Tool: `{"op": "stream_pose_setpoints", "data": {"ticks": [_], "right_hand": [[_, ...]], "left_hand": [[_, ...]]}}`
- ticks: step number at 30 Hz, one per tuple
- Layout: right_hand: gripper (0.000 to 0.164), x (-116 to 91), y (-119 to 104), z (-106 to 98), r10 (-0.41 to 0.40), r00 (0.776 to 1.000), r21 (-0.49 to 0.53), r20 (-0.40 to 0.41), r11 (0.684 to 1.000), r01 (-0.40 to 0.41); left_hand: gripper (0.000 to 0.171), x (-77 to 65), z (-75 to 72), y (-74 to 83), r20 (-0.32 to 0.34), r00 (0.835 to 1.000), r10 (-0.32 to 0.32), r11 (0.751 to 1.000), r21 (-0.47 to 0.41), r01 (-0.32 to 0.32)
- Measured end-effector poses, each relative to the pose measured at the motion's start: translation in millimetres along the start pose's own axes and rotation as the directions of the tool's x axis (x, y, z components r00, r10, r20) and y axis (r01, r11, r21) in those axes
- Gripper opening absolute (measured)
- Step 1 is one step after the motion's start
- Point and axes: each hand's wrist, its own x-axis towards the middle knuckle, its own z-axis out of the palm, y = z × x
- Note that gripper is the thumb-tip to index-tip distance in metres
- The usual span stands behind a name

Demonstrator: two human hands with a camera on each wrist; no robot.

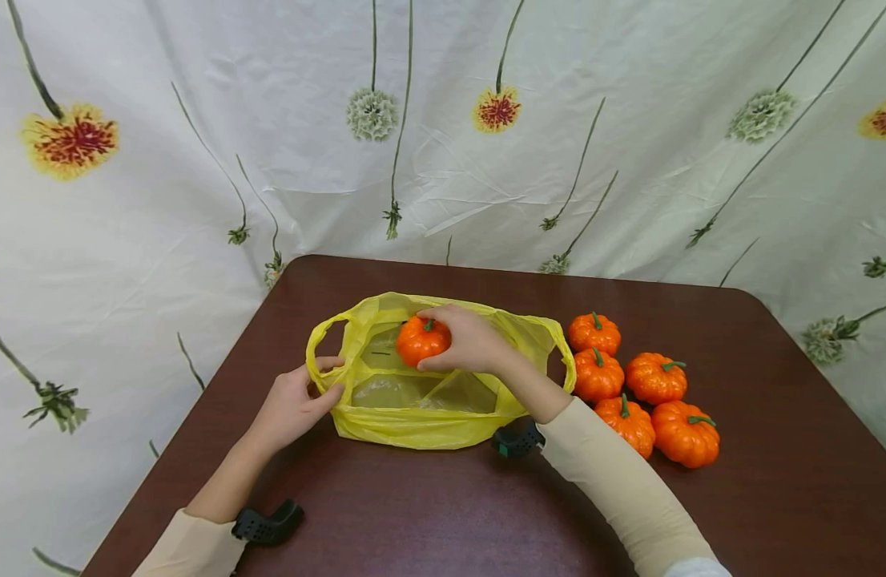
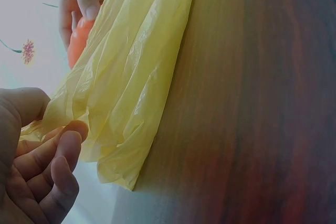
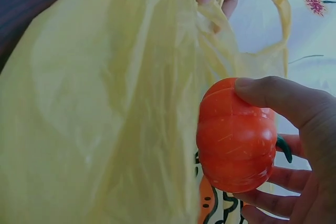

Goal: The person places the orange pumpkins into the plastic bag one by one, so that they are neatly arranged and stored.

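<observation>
A yellow plastic bag (image 1: 414,429) stands with its mouth spread open on the table. At its left handle, my left hand (image 1: 296,405) pinches the edge between thumb and fingers; the left wrist view shows the thin plastic (image 2: 126,77) caught there. My right hand (image 1: 472,340) grips a small orange pumpkin (image 1: 423,340) with a green stem, over the bag's opening. Seen from the right wrist, the thumb lies on one side of the pumpkin (image 3: 236,137) and fingers on the other, just beside the bag's rim.
Several more orange pumpkins (image 1: 655,378) sit in a group right of the bag, the nearest ones close to its right handle. The dark brown table (image 1: 428,505) ends at the back by a white curtain (image 1: 443,176) printed with flowers.
</observation>
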Motion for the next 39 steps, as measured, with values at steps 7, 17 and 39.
{"op": "stream_pose_setpoints", "data": {"ticks": [7, 17, 39], "right_hand": [[0.076, 17, -10, 11, 0.003, 0.999, -0.062, 0.053, 0.998, 0.0], [0.076, 34, -21, 22, 0.05, 0.992, -0.114, 0.12, 0.993, -0.036], [0.077, 41, -32, 50, 0.259, 0.966, -0.193, -0.022, 0.947, -0.259]], "left_hand": [[0.036, 0.6, -1.0, 0.5, 0.007, 1.0, -0.007, 1.0, 0.008, 0.007], [0.036, 0.5, -0.7, 0.4, 0.013, 1.0, 0.0, 1.0, 0.004, 0.0], [0.037, 0.4, 1.3, -2.2, 0.012, 1.0, 0.002, 1.0, 0.002, -0.002]]}}
